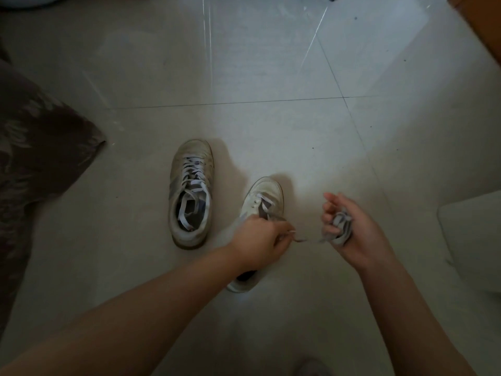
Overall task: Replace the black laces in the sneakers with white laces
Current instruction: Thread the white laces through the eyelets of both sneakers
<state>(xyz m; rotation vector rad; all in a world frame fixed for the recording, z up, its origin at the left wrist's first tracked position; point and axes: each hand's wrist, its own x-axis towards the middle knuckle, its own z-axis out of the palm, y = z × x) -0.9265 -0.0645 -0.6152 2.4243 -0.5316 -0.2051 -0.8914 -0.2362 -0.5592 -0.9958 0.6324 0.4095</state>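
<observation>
Left hand grip pinching white lace, right hand clutching its bundle, above sneaker

You look down on pale glossy tile floor, thin dark grout lines crossing ahead of you. Room dim; brighter wash of light across tiles upper right, streaky reflections running toward top edge. Dark patterned fabric spreads over floor at your left, one corner pointing inward. White cushion-like object at right edge. Brown wooden edge in top right corner. Pale rounded shape, top left, unclear.
</observation>
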